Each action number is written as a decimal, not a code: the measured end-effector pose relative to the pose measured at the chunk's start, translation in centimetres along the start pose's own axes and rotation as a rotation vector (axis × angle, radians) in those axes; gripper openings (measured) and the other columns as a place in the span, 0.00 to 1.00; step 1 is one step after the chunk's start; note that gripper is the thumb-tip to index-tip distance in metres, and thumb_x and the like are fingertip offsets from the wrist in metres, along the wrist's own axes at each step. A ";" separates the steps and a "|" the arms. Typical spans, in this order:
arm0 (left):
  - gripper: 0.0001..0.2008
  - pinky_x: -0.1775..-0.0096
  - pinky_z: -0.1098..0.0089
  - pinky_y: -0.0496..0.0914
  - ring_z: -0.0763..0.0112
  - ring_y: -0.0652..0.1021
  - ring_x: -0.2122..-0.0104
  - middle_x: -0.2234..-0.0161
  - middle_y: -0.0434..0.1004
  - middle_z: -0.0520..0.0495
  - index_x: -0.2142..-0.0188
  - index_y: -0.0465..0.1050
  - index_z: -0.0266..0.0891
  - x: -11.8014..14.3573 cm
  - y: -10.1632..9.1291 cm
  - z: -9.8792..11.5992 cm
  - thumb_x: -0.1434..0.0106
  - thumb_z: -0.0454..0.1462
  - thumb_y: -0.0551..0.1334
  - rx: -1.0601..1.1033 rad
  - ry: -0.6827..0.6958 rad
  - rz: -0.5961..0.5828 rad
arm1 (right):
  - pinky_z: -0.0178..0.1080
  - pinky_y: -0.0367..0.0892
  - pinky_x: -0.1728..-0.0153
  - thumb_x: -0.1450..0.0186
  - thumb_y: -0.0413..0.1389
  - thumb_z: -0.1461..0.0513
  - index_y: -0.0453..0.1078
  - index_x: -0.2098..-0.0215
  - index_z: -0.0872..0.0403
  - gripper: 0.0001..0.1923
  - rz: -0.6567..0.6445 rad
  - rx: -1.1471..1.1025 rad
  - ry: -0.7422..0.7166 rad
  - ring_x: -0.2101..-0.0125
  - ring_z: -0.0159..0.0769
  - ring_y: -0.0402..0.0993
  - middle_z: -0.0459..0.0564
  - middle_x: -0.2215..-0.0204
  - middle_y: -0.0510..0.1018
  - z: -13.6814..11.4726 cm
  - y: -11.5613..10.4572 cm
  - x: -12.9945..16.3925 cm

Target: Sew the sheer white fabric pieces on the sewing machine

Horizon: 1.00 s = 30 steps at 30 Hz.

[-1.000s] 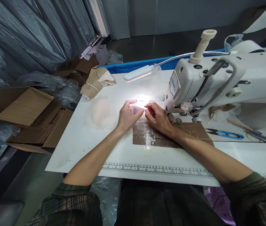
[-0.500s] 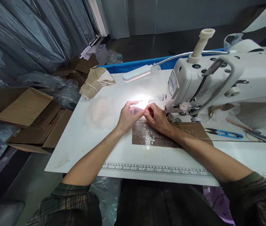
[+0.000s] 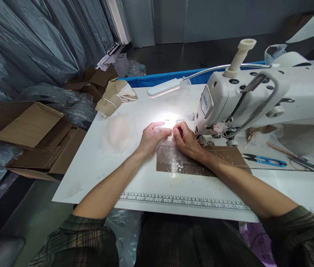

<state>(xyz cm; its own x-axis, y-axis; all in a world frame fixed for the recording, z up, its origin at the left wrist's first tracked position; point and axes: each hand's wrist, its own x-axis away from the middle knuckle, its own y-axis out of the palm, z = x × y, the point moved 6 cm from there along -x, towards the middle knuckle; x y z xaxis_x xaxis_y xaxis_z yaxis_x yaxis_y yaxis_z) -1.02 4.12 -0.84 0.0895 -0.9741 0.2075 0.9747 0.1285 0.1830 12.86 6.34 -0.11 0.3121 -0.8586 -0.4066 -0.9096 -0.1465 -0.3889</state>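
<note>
both hands meet under the lamp glare: left hand (image 3: pixel 150 136) and right hand (image 3: pixel 186 140) pinch a small pale piece (image 3: pixel 166 131) left of the sewing machine (image 3: pixel 257 96); it isn't under the needle yet.

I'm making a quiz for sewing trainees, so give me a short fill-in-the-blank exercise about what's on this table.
1. The left hand and right hand meet under the glare of the white gooseneck ____.
2. The white sewing machine stands to the ____ of both hands.
3. The thread snips lying on the white table have ____ handles.
4. A printed ____ runs along the table's near edge.

Missing words: lamp; right; blue; ruler
</note>
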 end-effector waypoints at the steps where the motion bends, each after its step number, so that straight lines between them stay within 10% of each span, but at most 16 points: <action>1: 0.28 0.56 0.66 0.72 0.69 0.80 0.66 0.68 0.81 0.48 0.53 0.69 0.37 -0.1 -0.1 0.1 0.52 0.35 0.74 0.016 -0.006 0.014 | 0.39 0.61 0.70 0.31 0.46 0.59 0.58 0.63 0.51 0.04 0.008 -0.015 0.017 0.72 0.34 0.65 0.46 0.72 0.68 0.1 0.0 0.0; 30: 0.18 0.58 0.70 0.73 0.73 0.79 0.68 0.66 0.80 0.47 0.67 0.74 0.36 -1.7 -1.6 0.9 0.55 0.37 0.77 0.219 0.104 0.119 | 0.42 0.69 0.64 0.33 0.48 0.59 0.63 0.54 0.53 0.11 -0.013 -0.255 0.162 0.69 0.37 0.75 0.47 0.70 0.75 1.3 1.2 0.0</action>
<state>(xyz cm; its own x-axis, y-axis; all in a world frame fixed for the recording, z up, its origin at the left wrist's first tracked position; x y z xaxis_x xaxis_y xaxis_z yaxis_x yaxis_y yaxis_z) -2.87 5.70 -0.66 0.2319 -0.9622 0.1425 0.8897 0.2691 0.3689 12.11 6.82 -1.65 0.2947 -0.9201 -0.2580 -0.9519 -0.2587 -0.1644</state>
